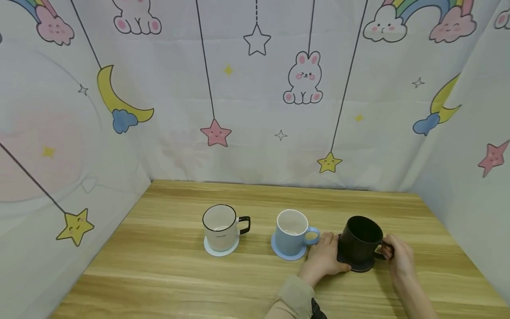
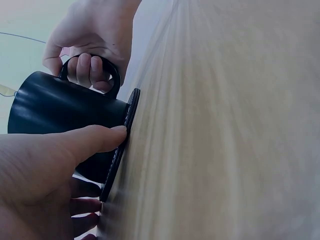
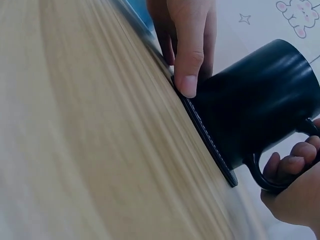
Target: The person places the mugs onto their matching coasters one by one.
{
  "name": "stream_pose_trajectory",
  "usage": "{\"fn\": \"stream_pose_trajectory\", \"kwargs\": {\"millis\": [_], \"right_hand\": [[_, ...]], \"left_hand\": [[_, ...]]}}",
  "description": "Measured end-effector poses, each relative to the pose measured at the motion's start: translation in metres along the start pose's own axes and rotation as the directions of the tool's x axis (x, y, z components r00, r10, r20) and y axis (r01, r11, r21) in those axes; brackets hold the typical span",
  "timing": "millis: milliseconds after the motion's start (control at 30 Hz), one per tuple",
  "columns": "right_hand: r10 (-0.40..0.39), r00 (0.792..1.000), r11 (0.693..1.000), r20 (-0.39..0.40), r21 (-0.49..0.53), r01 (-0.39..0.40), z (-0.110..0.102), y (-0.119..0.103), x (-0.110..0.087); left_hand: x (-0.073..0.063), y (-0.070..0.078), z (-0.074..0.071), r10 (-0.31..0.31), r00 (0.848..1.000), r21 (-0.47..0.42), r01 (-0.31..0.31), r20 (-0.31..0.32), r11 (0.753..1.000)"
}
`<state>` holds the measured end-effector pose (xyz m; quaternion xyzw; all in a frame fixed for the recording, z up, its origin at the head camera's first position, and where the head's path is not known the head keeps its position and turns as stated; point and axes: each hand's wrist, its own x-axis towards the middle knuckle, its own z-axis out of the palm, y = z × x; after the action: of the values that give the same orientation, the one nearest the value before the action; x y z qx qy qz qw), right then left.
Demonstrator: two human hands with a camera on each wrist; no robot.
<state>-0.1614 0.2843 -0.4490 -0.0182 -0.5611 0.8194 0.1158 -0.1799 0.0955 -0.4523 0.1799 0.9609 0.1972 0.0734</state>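
Observation:
A black mug sits on a round black coaster at the right of the table. My right hand grips the mug by its handle, with the fingers curled through the loop in the left wrist view. On the mug's left side, my left hand holds the coaster by its edge. Its thumb lies along the near rim, and the other fingers reach round the far side. Stitching runs along the coaster's edge in the right wrist view.
Just left of my left hand, a light blue mug stands on a blue coaster. Farther left is a white mug with a black rim and handle, on a pale coaster. Printed curtains enclose the wooden table.

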Motion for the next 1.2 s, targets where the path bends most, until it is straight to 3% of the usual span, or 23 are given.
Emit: {"fn": "stream_pose_trajectory", "kwargs": {"millis": [200, 300, 467, 633, 700, 867, 967, 1133, 1200], "right_hand": [[0.000, 0.999, 0.993, 0.049, -0.118, 0.006, -0.006, 0.000, 0.002], [0.024, 0.999, 0.971, 0.037, -0.239, -0.014, -0.009, 0.000, 0.001], [0.071, 0.997, 0.898, 0.017, -0.436, -0.057, -0.010, -0.007, -0.001], [0.064, 0.998, 0.820, 0.028, -0.572, -0.037, -0.007, -0.013, 0.000], [0.049, 0.998, 0.814, 0.037, -0.580, -0.019, -0.007, -0.013, 0.000], [-0.025, 0.999, 0.843, 0.042, -0.537, 0.043, -0.006, -0.012, 0.000], [-0.072, 0.997, 0.792, 0.014, -0.607, 0.066, -0.004, -0.013, 0.000], [-0.129, 0.992, 0.624, -0.014, -0.778, 0.070, 0.001, -0.017, -0.001], [-0.161, 0.987, 0.579, -0.003, -0.810, 0.092, 0.005, -0.020, -0.001]], "left_hand": [[0.000, 0.001, 0.000, -0.004, 1.000, 0.009, 0.004, 0.004, 1.000], [0.000, 0.002, 0.001, -0.009, 1.000, 0.013, 0.009, 0.004, 1.000], [0.000, 0.004, 0.000, -0.010, 1.000, 0.013, 0.011, -0.010, 1.000], [-0.001, 0.005, -0.004, -0.007, 0.999, -0.022, 0.006, -0.054, 1.000], [-0.002, 0.006, -0.006, -0.007, 0.998, -0.031, 0.005, -0.064, 1.000], [-0.006, 0.010, -0.014, -0.006, 0.998, -0.033, 0.004, -0.060, 0.999], [-0.008, 0.012, -0.018, -0.003, 0.998, -0.052, 0.000, -0.058, 0.999], [-0.011, 0.015, -0.025, 0.012, 0.997, -0.069, -0.018, -0.079, 0.997], [-0.013, 0.016, -0.028, 0.017, 0.996, -0.072, -0.024, -0.093, 0.997]]}}
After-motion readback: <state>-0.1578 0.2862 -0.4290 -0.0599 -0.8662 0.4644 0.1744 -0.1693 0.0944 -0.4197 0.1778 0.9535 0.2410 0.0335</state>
